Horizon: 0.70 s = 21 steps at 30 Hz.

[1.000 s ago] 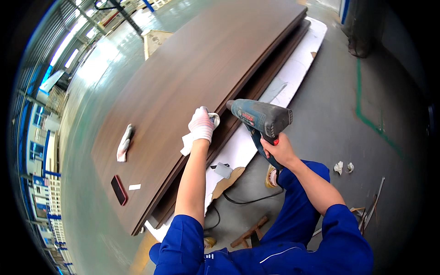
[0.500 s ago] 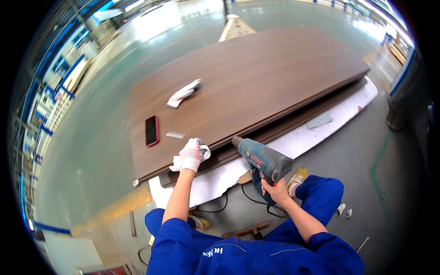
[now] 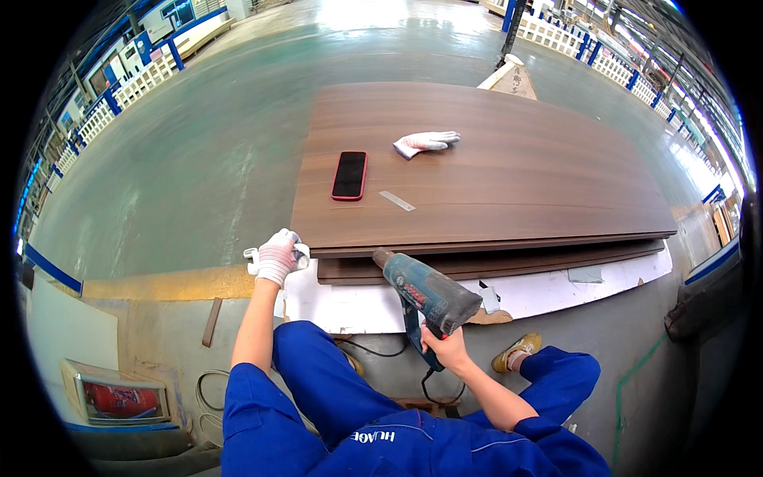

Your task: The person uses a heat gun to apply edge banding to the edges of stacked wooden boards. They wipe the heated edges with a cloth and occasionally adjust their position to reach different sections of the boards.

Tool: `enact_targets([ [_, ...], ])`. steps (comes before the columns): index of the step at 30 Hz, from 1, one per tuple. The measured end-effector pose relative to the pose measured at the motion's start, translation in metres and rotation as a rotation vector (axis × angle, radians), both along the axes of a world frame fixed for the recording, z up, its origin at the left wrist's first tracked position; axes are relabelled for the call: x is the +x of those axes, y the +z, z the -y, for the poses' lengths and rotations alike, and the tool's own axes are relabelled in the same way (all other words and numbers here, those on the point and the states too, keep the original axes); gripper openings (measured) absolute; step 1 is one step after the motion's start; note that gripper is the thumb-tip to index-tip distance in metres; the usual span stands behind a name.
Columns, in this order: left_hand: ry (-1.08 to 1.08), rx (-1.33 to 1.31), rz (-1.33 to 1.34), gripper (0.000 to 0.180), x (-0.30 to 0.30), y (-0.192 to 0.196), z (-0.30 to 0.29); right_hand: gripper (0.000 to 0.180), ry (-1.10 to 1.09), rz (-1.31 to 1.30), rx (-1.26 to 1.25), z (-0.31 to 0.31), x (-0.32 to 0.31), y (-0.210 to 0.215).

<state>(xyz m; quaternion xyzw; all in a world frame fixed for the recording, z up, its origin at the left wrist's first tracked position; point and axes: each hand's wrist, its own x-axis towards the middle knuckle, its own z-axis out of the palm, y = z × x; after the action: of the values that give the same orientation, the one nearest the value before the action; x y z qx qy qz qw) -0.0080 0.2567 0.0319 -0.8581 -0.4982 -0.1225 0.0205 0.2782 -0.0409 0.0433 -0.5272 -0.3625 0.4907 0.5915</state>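
Gripping the dark handle of the heat gun [image 3: 425, 294], my bare right hand [image 3: 447, 347] is wrapped tight around it, fingers curled shut below the tool's body. The gun is a chunky teal plastic barrel with a short metal nozzle, and that nozzle points at the near edge of the wood panel stack [image 3: 485, 171], close to its front left corner. A black cord [image 3: 373, 350] trails from under the handle across the concrete.

My left hand [image 3: 278, 256] wears a white knitted work glove with a reddish palm pattern, and it is closed on a small crumpled white cloth [image 3: 253, 254]. It sits just left of the stack's front left corner, beside the edge rather than on top; whether it touches the edge I cannot tell.

The stack itself is several broad, flat boards with a smooth brown wood-grain veneer, the top one slightly overhanging those beneath. Under the stack a white sheet [image 3: 548, 290] sticks out toward me, its edge ragged.

On the top board, near its left end, lies a phone [image 3: 350, 175], a flat black slab with a red rim. Just right of it is a thin pale strip [image 3: 396, 201], lying slantwise. Farther back sits a second knitted glove [image 3: 425, 143], limp and rumpled.

My blue cloth trousers [image 3: 334, 381] fill the foreground, and one tan shoe [image 3: 517, 352] rests on the grey floor right of the gun.
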Motion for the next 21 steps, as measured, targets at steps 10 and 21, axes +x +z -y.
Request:
enact_targets([
  [10, -0.400, 0.165, -0.150, 0.011, 0.065, -0.003, -0.005, 0.038, -0.161, 0.417, 0.004, 0.035, 0.074, -0.059],
  [21, -0.547, 0.129, -0.086, 0.016, 0.261, -0.001, 0.049, 0.035, -0.467, 0.700, 0.124, 0.098, 0.206, 0.000],
])
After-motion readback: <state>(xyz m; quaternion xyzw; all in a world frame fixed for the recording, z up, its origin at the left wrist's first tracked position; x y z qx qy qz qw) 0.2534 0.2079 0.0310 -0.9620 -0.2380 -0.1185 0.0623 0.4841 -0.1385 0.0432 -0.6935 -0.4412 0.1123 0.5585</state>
